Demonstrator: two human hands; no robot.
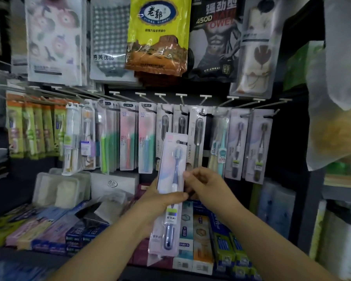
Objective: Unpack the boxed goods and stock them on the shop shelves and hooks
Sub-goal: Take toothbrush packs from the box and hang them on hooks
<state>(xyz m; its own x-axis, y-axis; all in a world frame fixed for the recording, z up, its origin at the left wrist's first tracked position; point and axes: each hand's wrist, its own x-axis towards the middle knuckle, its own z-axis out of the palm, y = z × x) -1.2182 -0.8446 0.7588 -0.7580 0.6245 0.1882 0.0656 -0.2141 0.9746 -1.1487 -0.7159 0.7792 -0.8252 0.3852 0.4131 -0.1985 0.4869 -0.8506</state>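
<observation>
A carded toothbrush pack (170, 191) is gripped at mid-height by the left hand (160, 199), thumb curled over the front of the card and fingers hidden behind. The right hand (203, 183) is closed against the pack's right edge, fingertips (187, 174) pinching it, probably to steady it. The pack is held upright and slightly tilted, its hang slot uppermost, presumably so the slot can be threaded onto a hook. Both forearms are raised from the near edge, converging at centre. The pack is kept in front of, and below, a row of hooks (182, 98) already loaded with hanging toothbrush packs (197, 138); whether it touches them cannot be told. On the shelf (101, 258) beneath, toothpaste boxes (201, 240) are stacked. Further up, bagged towels (158, 37) are hung. Judged from this, the hanging step is not yet done.
</observation>
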